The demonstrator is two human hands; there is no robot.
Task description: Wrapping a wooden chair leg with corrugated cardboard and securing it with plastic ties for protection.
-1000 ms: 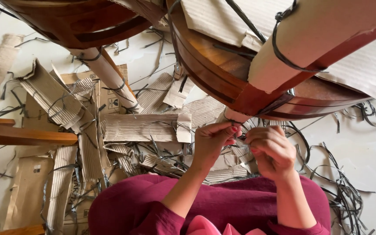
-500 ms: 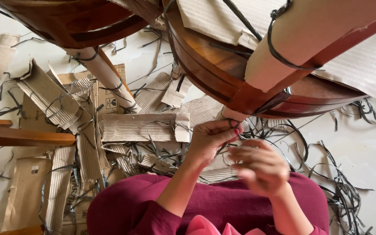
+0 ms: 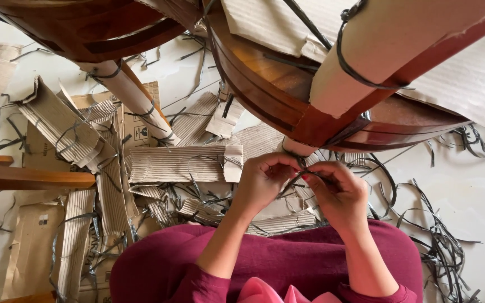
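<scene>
A dark wooden chair [image 3: 265, 84] lies tipped over in front of me, its legs wrapped in corrugated cardboard [image 3: 388, 50] tied with dark plastic strap. My left hand [image 3: 262, 182] pinches a strap [image 3: 298, 178] at the end of a wrapped leg [image 3: 298, 148] just under the seat frame. My right hand [image 3: 338, 193] grips the same strap from the other side, fingers closed, close against the left hand. Both hands work over my lap in a maroon garment [image 3: 287, 258].
Torn corrugated cardboard pieces [image 3: 175, 163] and several cut dark straps [image 3: 439, 241] litter the pale floor. Another wrapped chair leg [image 3: 133, 104] slants at the upper left. A bare wooden rail [image 3: 29, 179] juts in from the left edge.
My right hand dropped slightly away from the left half a second ago and has come back up against it at the strap. The left hand stayed at the leg's end.
</scene>
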